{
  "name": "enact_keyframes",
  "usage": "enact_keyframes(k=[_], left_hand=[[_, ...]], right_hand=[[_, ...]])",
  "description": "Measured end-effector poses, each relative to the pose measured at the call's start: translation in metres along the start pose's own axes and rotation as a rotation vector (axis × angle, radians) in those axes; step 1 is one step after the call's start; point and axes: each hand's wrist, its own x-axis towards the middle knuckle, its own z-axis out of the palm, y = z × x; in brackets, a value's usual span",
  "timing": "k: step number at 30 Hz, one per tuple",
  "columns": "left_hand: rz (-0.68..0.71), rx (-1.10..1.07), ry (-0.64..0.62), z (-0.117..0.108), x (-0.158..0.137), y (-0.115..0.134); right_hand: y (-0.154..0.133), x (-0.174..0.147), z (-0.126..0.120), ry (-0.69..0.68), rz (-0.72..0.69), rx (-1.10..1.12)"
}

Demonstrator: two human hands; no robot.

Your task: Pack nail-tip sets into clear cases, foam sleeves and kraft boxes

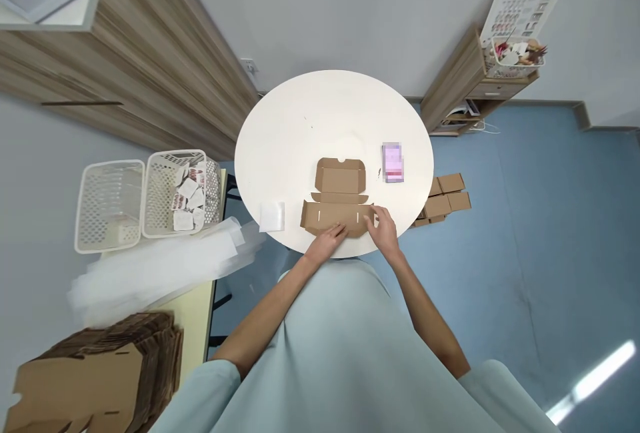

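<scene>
A flat, partly folded cardboard box point(341, 180) lies on the white oval table point(280, 119), close to its front edge. Its lid panel points away from me, and two small slots show in the near panel. My left hand point(326, 244) rests with stretched fingers on the box's near edge. At the box's right end, my right hand point(385, 231) has its thumb and fingers on either side of the small end flap, gripping it. A white square pouch or sheet point(272, 217) lies left of the box. Beyond my right hand is a pink and purple pack point(393, 162), blurred.
On the left, a side table point(193, 316) bears white baskets point(173, 159), one with small cards, translucent sheets point(165, 266) and stacked cardboard blanks point(90, 379). Folded brown boxes point(445, 201) sit low on the right. A wooden cabinet point(460, 79) stands by the wall.
</scene>
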Motion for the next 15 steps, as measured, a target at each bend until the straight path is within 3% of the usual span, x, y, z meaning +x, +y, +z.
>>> enact_keyframes(k=[5,9,15], left_hand=[[-0.040,-0.002,-0.026,-0.010,0.004,-0.007],[-0.183,0.026,0.007,-0.033,-0.009,-0.026],[-0.334,-0.050,-0.069,-0.047,-0.027,-0.045]], right_hand=[[-0.003,0.005,0.022,-0.111,-0.072,-0.034],[0.002,0.026,0.041,-0.237,0.031,-0.144],[0.006,0.062,0.055,-0.246,0.113,-0.253]])
